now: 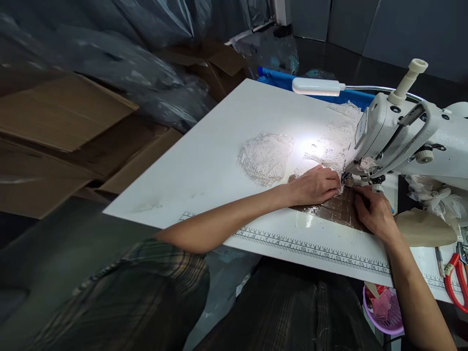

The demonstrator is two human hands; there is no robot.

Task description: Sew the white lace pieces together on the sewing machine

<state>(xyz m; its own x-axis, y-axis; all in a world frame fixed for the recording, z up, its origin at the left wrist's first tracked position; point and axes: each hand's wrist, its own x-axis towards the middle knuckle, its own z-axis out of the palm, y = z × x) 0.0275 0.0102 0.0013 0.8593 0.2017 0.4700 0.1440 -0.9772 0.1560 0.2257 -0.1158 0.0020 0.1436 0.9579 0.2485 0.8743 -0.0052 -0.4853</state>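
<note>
At the white sewing machine (369, 136), my left hand (317, 186) is left of the needle, fingers curled and pressed together on white lace (329, 155). Its fingertips are partly hidden. My right hand (376, 212) is right of the presser foot, fingers bent down onto a shiny brown sheet (334, 213). The sheet lies flat under both hands and carries small white thread scraps. A round heap of white lace pieces (266, 158) lies left of my left hand. More lace spreads behind the needle.
A white lamp (318, 87) lights the white table (204, 156), which has a printed ruler (314, 248) along its front edge. Red-handled pliers (451, 278) and a beige pad (426, 228) lie at right. A purple basket (391, 324) is below. Cardboard boxes (62, 112) stand left.
</note>
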